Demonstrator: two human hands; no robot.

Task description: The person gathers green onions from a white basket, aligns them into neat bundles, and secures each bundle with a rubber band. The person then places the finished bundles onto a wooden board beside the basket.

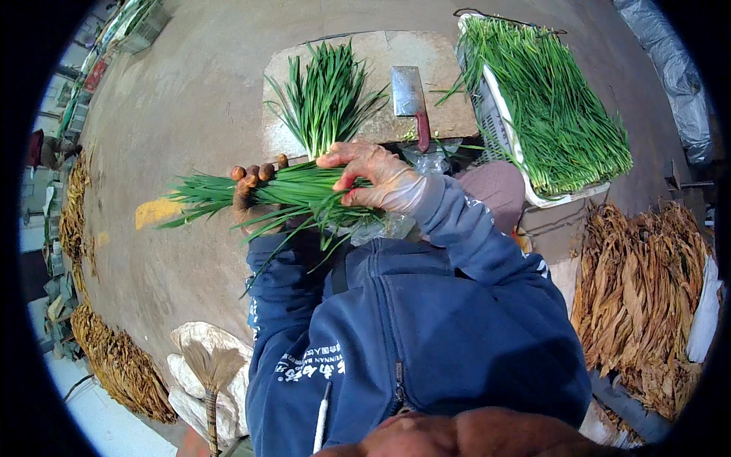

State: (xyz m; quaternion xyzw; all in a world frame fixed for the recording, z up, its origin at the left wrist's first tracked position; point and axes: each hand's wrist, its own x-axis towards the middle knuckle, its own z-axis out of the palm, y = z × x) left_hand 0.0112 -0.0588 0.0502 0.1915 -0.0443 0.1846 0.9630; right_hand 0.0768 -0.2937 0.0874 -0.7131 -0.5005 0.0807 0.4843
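Observation:
A bunch of garlic chives (308,188) lies crosswise in front of my chest, its leaf tips spreading out to the left. My left hand (251,194) wraps around it from below, with fingertips showing over the far side. My right hand (382,177), in a thin translucent glove, rests over the bunch's right end, thumb and fingers on the leaves. The ends under that palm are hidden. Just beyond, a second bunch of garlic chives (328,97) lies on a worn board (445,63), pale ends towards me. Beside it is a cleaver (408,94) with a red handle.
A white plastic crate (502,114) heaped with garlic chives (554,108) stands at the far right. Dried brown leaves (639,297) are piled nearer on the right, with another dried-leaf heap (120,365) at left. A straw brush (211,365) leans against white sacking (188,394).

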